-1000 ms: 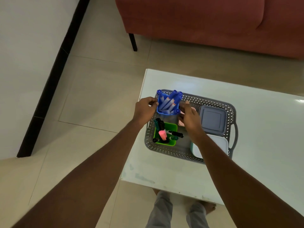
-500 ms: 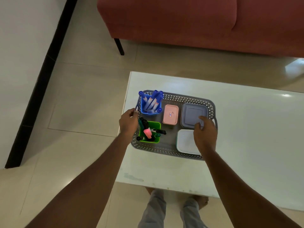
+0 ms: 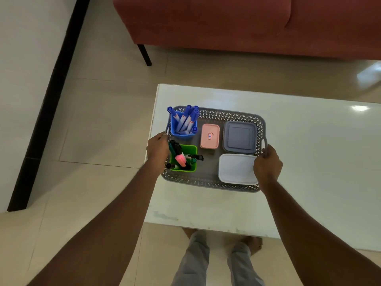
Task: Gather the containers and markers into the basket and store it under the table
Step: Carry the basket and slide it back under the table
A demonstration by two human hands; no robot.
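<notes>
A grey perforated basket sits on the white table near its left edge. Inside stand a blue cup full of blue markers, a green cup with mixed markers, a pink lidded box, a grey-blue lidded box and a white lidded box. My left hand is curled around the basket's left handle. At the right handle, my right hand grips the rim, covering a corner of the white box.
A red sofa with a dark leg stands beyond the table. Tiled floor lies to the left, with a white wall and black skirting further left. My legs and feet show below the table's near edge.
Both hands left the blue cup, now standing in the basket's far left corner. The left hand went to the left handle and the right hand moved across to the right handle.
</notes>
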